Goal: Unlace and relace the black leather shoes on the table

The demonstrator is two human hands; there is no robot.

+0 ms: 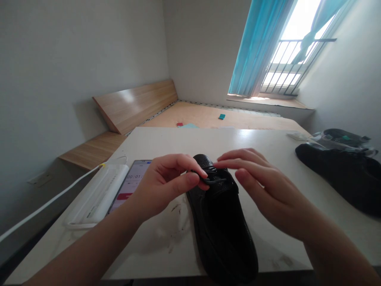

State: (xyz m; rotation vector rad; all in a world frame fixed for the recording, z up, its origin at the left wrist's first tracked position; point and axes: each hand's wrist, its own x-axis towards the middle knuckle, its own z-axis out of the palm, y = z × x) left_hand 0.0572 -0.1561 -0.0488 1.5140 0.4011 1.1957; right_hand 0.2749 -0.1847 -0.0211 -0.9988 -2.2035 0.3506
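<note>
A black shoe (pixel 226 238) lies on the white table, its toe pointing away and its opening toward me. Thin black laces (pixel 212 171) cross its upper part. My left hand (pixel 166 182) pinches a black lace between thumb and forefinger, over the left side of the lacing. At the right of the laces is my right hand (pixel 264 182), fingers stretched and apart from the thumb, its fingertips close to the lacing. Nothing shows between its thumb and fingers.
A white power bank (pixel 104 194) with a cable and a lit phone (pixel 132 180) lie at the left. Another black shoe (pixel 336 171) stands at the right edge, near clear plastic pieces (pixel 297 136). Behind the table (pixel 166 139) is a bed (pixel 202 113).
</note>
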